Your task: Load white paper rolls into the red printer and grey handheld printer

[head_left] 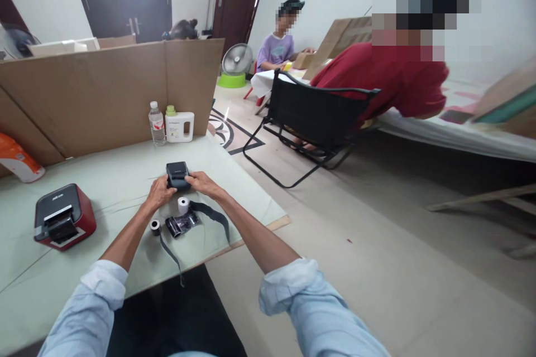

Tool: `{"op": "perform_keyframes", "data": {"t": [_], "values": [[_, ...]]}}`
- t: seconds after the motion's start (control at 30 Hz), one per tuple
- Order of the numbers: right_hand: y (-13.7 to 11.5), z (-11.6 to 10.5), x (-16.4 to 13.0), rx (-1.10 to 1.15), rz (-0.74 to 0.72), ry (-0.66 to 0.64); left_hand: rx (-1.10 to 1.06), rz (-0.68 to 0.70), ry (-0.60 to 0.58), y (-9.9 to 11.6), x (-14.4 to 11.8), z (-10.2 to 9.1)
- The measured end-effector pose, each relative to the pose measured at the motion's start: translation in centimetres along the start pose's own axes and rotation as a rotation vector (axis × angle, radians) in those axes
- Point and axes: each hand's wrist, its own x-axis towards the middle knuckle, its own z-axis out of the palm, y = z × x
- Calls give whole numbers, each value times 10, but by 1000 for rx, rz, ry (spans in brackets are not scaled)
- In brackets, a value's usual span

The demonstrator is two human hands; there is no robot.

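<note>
A small dark handheld printer (177, 172) rests on the pale green table (104, 178), and both of my hands grip it. My left hand (159, 192) holds its left side, my right hand (202, 182) its right side. Just in front of it lie a white paper roll (183, 204), a small black-rimmed roll (154, 226) and a dark wrapped pack (181, 225). A black strap (214, 215) curls from the printer towards the table's front edge.
A red and black label printer (63, 216) sits at the left. A water bottle (157, 123) and a white jug (179, 124) stand by the cardboard screen (104, 95). To the right are a black folding chair (314, 117), a person in red (385, 75) and a seated person (278, 47).
</note>
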Motion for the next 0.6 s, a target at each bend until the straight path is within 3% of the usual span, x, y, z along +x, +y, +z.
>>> {"op": "perform_keyframes", "data": {"t": [0.13, 0.33, 0.47, 0.6], "values": [[-21, 20, 10, 23, -50, -55, 0, -7, 72, -19, -22, -26], [-55, 72, 21, -33, -95, -180, -2, -77, 195, -66, -77, -61], [-63, 100, 17, -52, -95, -250, 12, -136, 205, -88, -102, -66], [-60, 110, 11, -101, -87, -291, 30, -177, 223, -97, -114, -62]]}}
